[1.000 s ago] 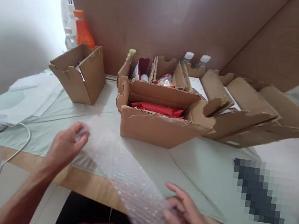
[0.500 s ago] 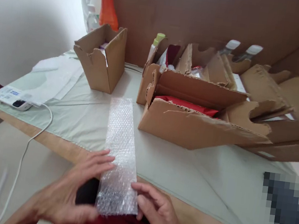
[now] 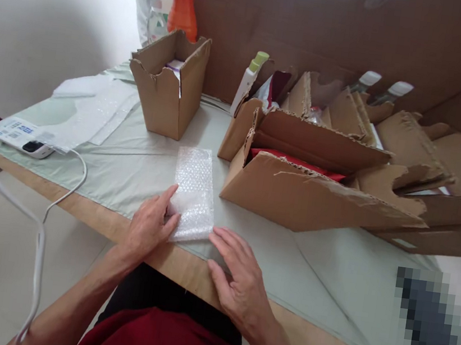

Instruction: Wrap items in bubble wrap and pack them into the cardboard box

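A strip of bubble wrap (image 3: 194, 193) lies folded over on the pale green cloth, its near end doubled back and its folded edge close to the table's front. My left hand (image 3: 148, 224) rests on its left side, index finger pointing forward and thumb apart, both on the plastic; the other fingers are partly hidden. At the lower right corner, the fingertips of my right hand (image 3: 238, 272) touch the wrap's edge. Its fingers are stretched out and the thumb stands apart, with nothing between them.
Cut-down cardboard boxes (image 3: 315, 200) with packets and bottles stand right of the wrap. Another cardboard box (image 3: 168, 96) is behind it. At left lie plastic sheets (image 3: 95, 104), a white device (image 3: 26, 137) and a white cable (image 3: 39, 249). An orange bottle (image 3: 182, 10) stands behind.
The bubble wrap has been folded over and is now shorter, its near end off my lap and on the table. Both hands moved forward with it. The view shifted slightly.
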Tool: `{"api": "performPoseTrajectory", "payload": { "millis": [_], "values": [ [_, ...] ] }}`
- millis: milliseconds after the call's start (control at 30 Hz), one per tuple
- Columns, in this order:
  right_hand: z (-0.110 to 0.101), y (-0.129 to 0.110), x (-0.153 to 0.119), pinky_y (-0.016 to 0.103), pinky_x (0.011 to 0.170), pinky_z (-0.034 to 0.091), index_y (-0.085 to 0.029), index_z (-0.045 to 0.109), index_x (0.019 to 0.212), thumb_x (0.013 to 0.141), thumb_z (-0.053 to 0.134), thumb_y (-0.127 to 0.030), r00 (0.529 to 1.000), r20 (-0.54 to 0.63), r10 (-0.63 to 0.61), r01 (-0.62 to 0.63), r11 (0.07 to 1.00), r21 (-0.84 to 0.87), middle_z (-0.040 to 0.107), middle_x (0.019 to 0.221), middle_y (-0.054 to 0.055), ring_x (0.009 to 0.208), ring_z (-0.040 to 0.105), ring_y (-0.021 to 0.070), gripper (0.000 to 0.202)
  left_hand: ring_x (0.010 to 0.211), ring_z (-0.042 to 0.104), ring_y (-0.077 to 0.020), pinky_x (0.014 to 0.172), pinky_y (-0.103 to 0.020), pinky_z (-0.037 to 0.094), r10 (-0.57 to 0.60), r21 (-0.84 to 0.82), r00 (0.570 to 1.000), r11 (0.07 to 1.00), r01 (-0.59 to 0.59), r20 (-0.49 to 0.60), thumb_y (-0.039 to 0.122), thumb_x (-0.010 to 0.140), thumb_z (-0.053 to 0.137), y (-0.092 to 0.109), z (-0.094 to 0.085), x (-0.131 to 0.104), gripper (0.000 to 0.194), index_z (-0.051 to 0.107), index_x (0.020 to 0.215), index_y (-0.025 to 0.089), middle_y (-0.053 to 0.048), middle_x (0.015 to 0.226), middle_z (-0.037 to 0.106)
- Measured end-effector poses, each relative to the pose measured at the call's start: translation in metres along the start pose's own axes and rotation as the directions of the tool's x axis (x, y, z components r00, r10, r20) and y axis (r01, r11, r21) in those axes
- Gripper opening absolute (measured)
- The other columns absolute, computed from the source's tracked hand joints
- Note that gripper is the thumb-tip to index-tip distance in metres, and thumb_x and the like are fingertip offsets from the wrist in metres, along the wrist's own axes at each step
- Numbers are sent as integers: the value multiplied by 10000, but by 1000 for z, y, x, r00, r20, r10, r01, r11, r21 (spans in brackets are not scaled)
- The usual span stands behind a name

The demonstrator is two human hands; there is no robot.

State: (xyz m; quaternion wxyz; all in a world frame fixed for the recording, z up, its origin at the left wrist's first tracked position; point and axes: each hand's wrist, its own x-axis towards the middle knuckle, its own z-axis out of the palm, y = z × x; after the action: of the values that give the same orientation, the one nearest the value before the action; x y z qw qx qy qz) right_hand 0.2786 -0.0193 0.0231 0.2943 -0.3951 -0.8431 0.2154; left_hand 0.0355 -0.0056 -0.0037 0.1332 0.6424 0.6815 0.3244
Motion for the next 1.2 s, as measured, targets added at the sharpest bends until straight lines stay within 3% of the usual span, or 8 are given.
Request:
{"api": "performPoseTrajectory", "payload": {
  "millis": [133, 267, 467, 567, 700, 900, 1067, 1200],
  "values": [
    [16, 7, 21, 508, 1033, 530, -171, 625, 1369, 921, 572, -102, 985, 134, -106, 139, 954, -264, 578, 1513, 153, 1424, 500, 340, 456, 782, 603, -215, 793, -364, 529, 76, 46, 997, 996, -77, 19, 225, 888, 623, -4, 2, 5, 579, 538, 1459, 175, -13, 802, 641],
    [26, 11, 36, 496, 998, 519, -161, 690, 1233, 955, 550, -90, 982, 122, -143, 177, 922, -344, 626, 1458, 160, 1369, 549, 348, 319, 755, 597, -203, 784, -354, 534, 126, 47, 991, 991, -128, 41, 219, 886, 652, -8, 6, 14, 617, 507, 1485, 186, -8, 806, 642],
    [20, 6, 34, 436, 951, 477, -161, 691, 1121, 1002, 497, -81, 980, 40, -197, 201, 958, -204, 773, 1166, 107, 1094, 691, 259, 241, 1050, 650, -250, 929, -414, 544, 212, -69, 970, 973, -221, -120, 312, 940, 652, -2, -13, -4, 649, 412, 1536, 220, -107, 1176, 672],
    [12, -4, 33, 392, 869, 489, -175, 690, 1119, 1023, 509, -130, 989, 74, -125, 130, 990, -64, 792, 1022, 62, 915, 702, 216, 210, 1235, 594, -285, 1038, -444, 492, 319, -93, 946, 942, -324, -64, 356, 928, 694, 7, -31, -30, 605, 477, 1480, 238, -133, 1344, 628],
    [7, -9, 34, 354, 862, 524, -218, 690, 1155, 1028, 531, -168, 985, 171, 18, -27, 998, 50, 797, 1057, 18, 915, 720, 185, 209, 920, 678, -200, 856, -350, 525, 308, -106, 952, 946, -306, 2, 220, 979, 602, 12, -31, -50, 365, 583, 1343, 235, -39, 1000, 742],
    [8, -1, 20, 411, 932, 526, -188, 672, 1199, 1005, 571, -213, 982, -121, -143, 118, 975, -190, 729, 1205, 123, 1102, 678, 251, 221, 754, 650, -207, 742, -354, 537, 141, -17, 990, 990, -141, 10, 242, 974, 561, 6, -10, -35, 279, 666, 1222, 172, -11, 762, 673],
    [11, 0, 21, 478, 1016, 482, -196, 681, 1234, 993, 554, -168, 974, 117, -192, 215, 948, -235, 718, 1306, 126, 1268, 612, 289, 274, 978, 660, -257, 868, -415, 552, 148, 31, 988, 989, -147, -37, 267, 985, 568, 9, -12, -34, 296, 642, 1258, 181, -112, 1085, 688],
    [8, -4, 24, 427, 974, 506, -213, 696, 1224, 1022, 515, -168, 985, 141, -95, 103, 994, -48, 780, 1130, 76, 1089, 687, 224, 275, 1189, 611, -283, 1018, -454, 494, 333, -60, 943, 941, -334, -18, 256, 963, 631, 14, -25, -48, 353, 589, 1312, 220, -119, 1255, 673]
  ]
}}
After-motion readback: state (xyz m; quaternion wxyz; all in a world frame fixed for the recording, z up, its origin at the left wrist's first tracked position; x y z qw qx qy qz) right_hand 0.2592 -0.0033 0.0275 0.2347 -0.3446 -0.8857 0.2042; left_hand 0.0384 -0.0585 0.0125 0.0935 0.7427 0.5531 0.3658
